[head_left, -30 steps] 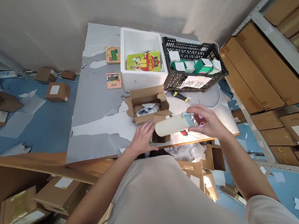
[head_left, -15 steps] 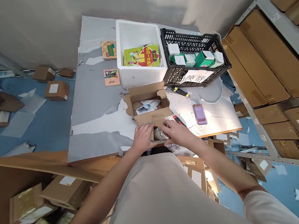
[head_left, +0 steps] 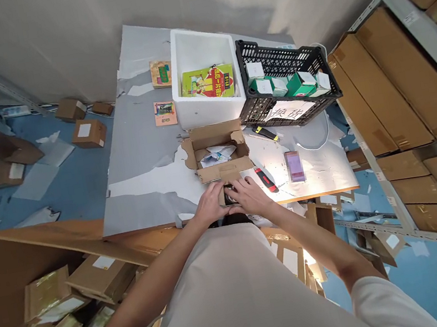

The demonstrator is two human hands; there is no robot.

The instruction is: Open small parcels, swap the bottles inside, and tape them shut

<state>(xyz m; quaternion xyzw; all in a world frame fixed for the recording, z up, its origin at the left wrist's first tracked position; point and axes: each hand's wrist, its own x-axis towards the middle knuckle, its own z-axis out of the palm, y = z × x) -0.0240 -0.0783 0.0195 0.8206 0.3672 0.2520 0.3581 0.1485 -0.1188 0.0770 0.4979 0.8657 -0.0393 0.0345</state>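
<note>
At the table's front edge a small cardboard box stands with its top open and a flap raised on the far side. My left hand grips its left side, fingers closed along the rim. Curled over the right part of the opening is my right hand, its fingertips at the box. Something dark shows between the fingers inside; I cannot make out what it is. Just beyond lies a larger opened carton with crumpled printed paper in it. A red and black utility knife rests right of my right hand.
Behind the carton stand a white foam box with a yellow-green packet and a black crate of green-white boxes. A yellow-black cutter and phone lie rightward. Shelving with cartons borders the right.
My right hand has shifted its fingers over the small box's opening. The pale, shiny round thing seen inside before is no longer visible; a dark patch shows there. The view has shifted slightly.
</note>
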